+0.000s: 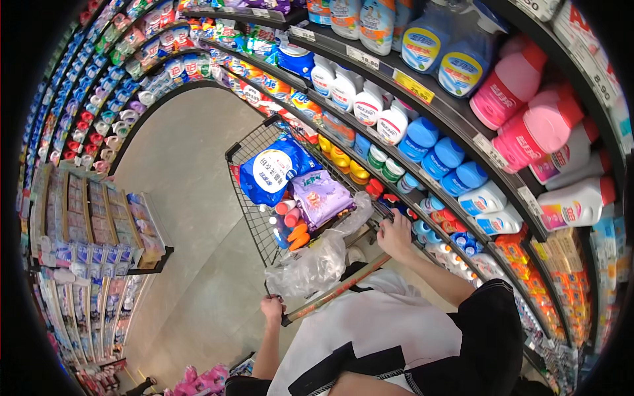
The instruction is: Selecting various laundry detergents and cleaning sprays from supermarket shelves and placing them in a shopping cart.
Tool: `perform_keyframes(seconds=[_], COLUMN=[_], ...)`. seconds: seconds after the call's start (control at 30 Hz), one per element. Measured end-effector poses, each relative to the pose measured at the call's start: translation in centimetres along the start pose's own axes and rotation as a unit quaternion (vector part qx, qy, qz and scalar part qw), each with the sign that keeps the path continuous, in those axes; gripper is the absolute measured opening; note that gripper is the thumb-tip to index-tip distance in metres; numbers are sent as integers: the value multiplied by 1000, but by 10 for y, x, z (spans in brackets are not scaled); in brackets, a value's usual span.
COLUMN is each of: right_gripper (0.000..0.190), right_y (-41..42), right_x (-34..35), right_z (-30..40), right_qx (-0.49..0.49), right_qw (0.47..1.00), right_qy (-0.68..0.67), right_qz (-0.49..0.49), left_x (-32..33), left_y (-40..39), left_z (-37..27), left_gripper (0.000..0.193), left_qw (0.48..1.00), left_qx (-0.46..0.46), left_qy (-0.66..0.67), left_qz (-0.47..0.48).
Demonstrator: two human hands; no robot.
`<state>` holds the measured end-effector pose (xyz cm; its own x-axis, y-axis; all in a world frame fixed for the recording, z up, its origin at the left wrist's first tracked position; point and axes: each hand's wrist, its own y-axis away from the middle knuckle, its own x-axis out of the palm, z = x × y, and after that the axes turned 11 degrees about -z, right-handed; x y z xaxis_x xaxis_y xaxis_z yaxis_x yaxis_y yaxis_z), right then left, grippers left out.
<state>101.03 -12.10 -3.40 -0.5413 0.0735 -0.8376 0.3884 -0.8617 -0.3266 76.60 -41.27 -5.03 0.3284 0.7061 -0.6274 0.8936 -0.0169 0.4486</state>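
A black wire shopping cart (pixel 257 232) stands before me, its handle bar (pixel 337 287) close to my body. My left hand (pixel 272 308) is closed around the cart's frame at the left end of the bar. At the right end, my right hand (pixel 395 235) grips the cart's frame beside the shelf. In the basket lie a blue bag of washing powder (pixel 272 171), a purple bag (pixel 322 198), several bottles with red or pink caps (pixel 287 210) and orange-topped items (pixel 298 236). Crumpled clear plastic bags (pixel 317 262) lie over the cart's near side.
Shelving (pixel 366 59) with cleaner and detergent bottles runs close along the right and curves across the far end. A display stand (pixel 158 252) with packaged goods is at the left. Grey floor (pixel 188 128) lies between them. Pink packages (pixel 198 381) show at the bottom left.
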Motion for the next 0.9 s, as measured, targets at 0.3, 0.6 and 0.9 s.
perform_keyframes(seconds=[0.3, 0.6, 0.9], right_gripper=[28, 33, 33], right_y=[-19, -36, -84], right_x=[1, 21, 47], right_z=[2, 25, 45], right_qx=[-17, -34, -39], right_qw=[996, 992, 992], right_qy=[39, 51, 34], right_qz=[76, 114, 118], left_x=[4, -1, 5], left_y=[-5, -37, -76], left_z=[-17, -43, -75], left_gripper=[15, 16, 18], left_qw=[1000, 996, 994], left_qx=[-8, 13, 25], left_qy=[-9, -77, -102], left_qz=[-2, -37, -41])
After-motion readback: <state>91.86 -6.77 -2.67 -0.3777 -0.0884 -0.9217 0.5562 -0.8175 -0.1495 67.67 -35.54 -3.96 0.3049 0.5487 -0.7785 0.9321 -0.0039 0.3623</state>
